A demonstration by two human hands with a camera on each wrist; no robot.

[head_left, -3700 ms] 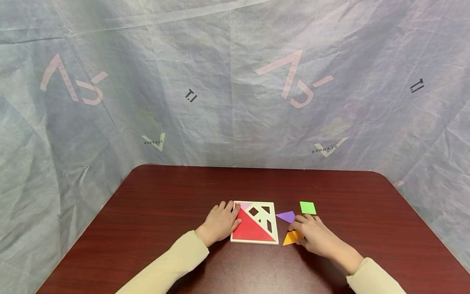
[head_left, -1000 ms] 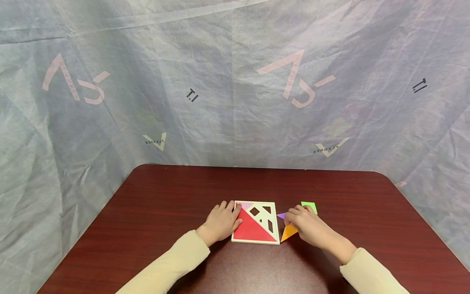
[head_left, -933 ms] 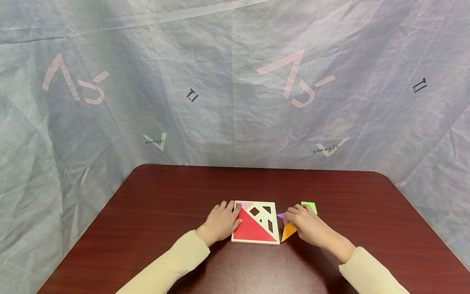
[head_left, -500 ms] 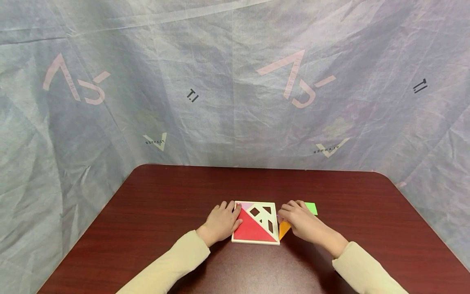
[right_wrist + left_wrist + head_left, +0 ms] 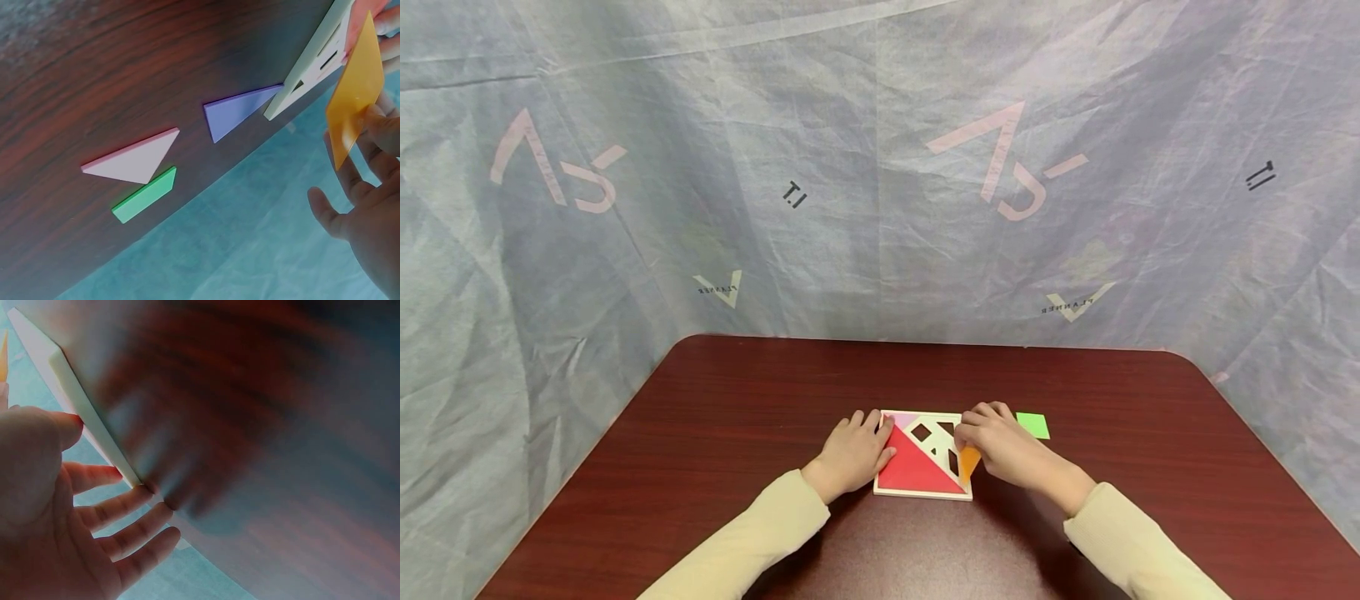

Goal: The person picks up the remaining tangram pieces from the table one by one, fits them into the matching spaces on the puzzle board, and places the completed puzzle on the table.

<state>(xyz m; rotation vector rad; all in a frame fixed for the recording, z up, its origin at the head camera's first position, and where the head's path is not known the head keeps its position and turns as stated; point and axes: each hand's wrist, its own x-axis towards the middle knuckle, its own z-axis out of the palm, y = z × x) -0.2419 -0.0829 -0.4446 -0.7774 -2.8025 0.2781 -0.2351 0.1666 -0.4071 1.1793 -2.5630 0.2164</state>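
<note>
My left hand (image 5: 850, 454) rests on the left edge of a white tangram board (image 5: 922, 497), its fingers fairly straight; in the left wrist view the fingertips meet the board's side (image 5: 94, 419). A red triangle (image 5: 910, 475) and a small pink-violet one (image 5: 897, 418) lie in the board, next to several dark cut-outs. Over the board's right edge, my right hand (image 5: 1003, 446) pinches an orange tangram piece (image 5: 969, 463), a tilted parallelogram (image 5: 356, 87) in the right wrist view. The orange piece covers part of the board's lower right corner.
A green piece (image 5: 1033, 426) lies right of the board on the dark red table (image 5: 760, 392). In the right wrist view a purple triangle (image 5: 234, 112) lies by the board's edge, and a pink triangle (image 5: 140, 159) beside the green one. A grey cloth (image 5: 880, 208) hangs behind.
My right hand has carried the orange piece leftward, from the table to over the board's right edge. The purple triangle is now hidden in the head view. My left hand has stayed put.
</note>
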